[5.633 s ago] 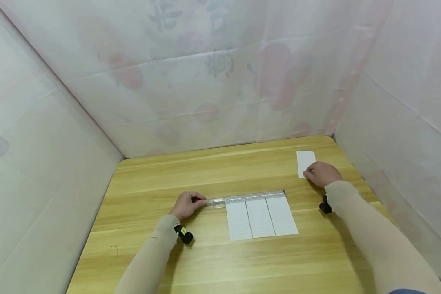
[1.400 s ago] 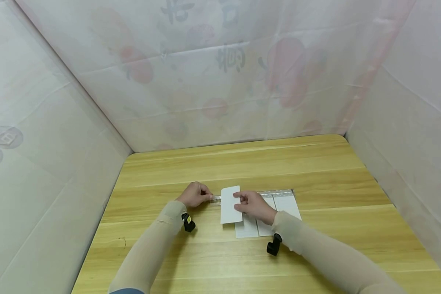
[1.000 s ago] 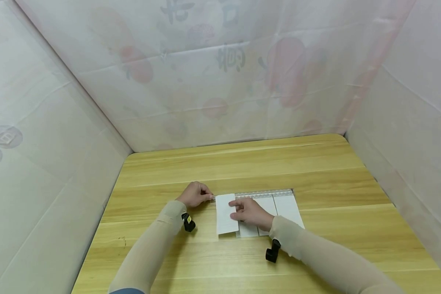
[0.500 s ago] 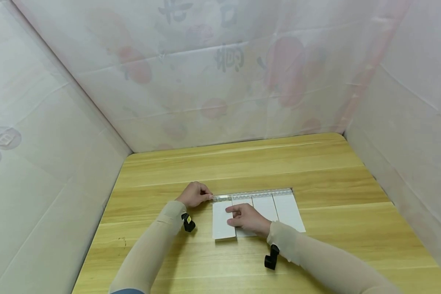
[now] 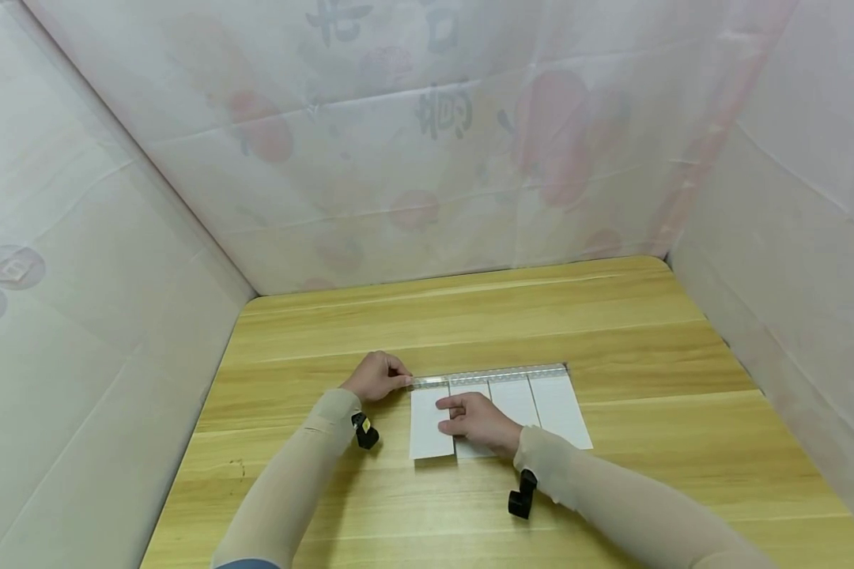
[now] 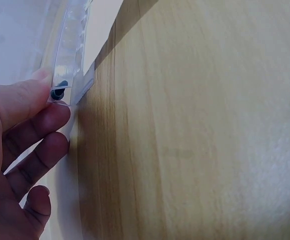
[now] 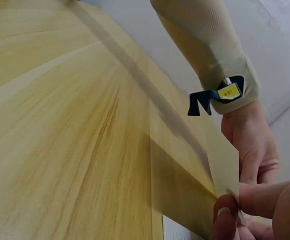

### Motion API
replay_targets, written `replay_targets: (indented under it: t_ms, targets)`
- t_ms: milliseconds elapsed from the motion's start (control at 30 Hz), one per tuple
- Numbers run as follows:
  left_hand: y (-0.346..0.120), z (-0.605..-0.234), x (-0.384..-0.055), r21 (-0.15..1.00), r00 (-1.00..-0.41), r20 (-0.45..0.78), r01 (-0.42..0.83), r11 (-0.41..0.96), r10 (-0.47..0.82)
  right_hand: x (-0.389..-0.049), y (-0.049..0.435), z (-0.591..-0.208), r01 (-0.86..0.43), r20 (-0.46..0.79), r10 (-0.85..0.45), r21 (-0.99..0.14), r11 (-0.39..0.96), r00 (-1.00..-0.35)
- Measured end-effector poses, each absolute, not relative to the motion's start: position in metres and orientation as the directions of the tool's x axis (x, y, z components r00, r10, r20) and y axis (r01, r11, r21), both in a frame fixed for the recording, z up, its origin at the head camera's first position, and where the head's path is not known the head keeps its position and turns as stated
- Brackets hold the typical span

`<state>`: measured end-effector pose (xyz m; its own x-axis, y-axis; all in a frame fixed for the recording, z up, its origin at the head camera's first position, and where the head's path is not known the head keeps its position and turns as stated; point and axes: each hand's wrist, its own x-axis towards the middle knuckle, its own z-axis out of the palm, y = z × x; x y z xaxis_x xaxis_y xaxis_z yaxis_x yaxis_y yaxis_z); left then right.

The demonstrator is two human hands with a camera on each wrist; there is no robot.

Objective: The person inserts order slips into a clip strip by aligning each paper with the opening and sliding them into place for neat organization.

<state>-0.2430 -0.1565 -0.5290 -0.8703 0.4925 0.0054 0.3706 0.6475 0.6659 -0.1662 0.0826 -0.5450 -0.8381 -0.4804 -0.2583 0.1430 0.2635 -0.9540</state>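
A clear plastic strip (image 5: 505,374) lies across the table, with three white paper cards (image 5: 561,411) side by side along its near edge. My left hand (image 5: 377,376) pinches the strip's left end between thumb and fingers. In the left wrist view a small dark peg (image 6: 58,92) shows at that end of the strip (image 6: 67,62). My right hand (image 5: 482,420) pinches another white card (image 5: 427,431) by its right edge. That card's top edge is right at the strip, left of the three others, and its near edge casts a shadow. The right hand partly covers the leftmost laid card (image 5: 470,450).
The wooden table (image 5: 327,506) has pale fabric walls (image 5: 427,158) at the back, left and right. A black camera mount sits on the left wrist (image 5: 365,431) and another on the right wrist (image 5: 523,494).
The right hand has brought the card from the table's far right to the strip's left end, lowering it toward the near side. Lately it has shifted only slightly. The left hand keeps its pinch.
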Motion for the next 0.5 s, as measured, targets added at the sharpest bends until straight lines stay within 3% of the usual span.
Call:
replay_targets:
  t_ms: [500]
  targets:
    - [-0.1558,-0.5281,-0.2422,0.673,-0.874,-0.007,0.355,0.649,0.485,-0.1709,0.0809,-0.5454,0.136,-0.254,-0.466,-0.953,0.272,-0.847]
